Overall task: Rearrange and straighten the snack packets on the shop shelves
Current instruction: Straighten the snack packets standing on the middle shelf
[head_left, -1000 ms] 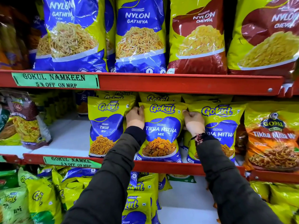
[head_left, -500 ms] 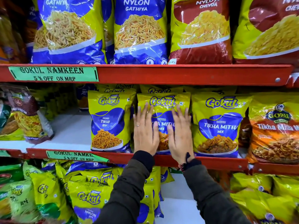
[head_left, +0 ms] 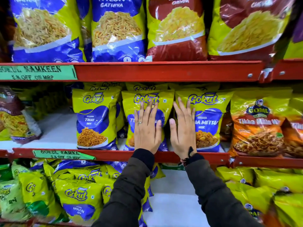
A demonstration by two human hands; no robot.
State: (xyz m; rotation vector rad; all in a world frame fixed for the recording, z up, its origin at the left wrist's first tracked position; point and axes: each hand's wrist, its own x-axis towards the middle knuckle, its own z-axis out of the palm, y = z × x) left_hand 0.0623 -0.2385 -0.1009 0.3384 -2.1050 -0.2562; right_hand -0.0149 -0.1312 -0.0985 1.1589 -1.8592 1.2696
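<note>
Red metal shelves point(head_left: 164, 71) packed with yellow, blue and maroon snack bags are filling the shop wall, green discount labels point(head_left: 37, 72) running along their front edges. On the middle shelf a person in dark sleeves is pressing both palms flat against two upright Gokul packets standing side by side. The left hand point(head_left: 146, 128), fingers spread and gripping nothing, is lying on the centre Gokul packet point(head_left: 165, 102); the right hand point(head_left: 183, 128), equally open and empty, is resting on the left part of the neighbouring Tikha Mitha packet point(head_left: 211, 112). Both packets are standing with their long axes vertical, directly ahead of the hands, the dark seam between them falling between the two thumbs. Each hand is sitting nearest its own packet, so any further squaring looks likely to be a straight push backward. The Tikhi Sev packet point(head_left: 95, 118) is standing untouched just to the left.
</note>
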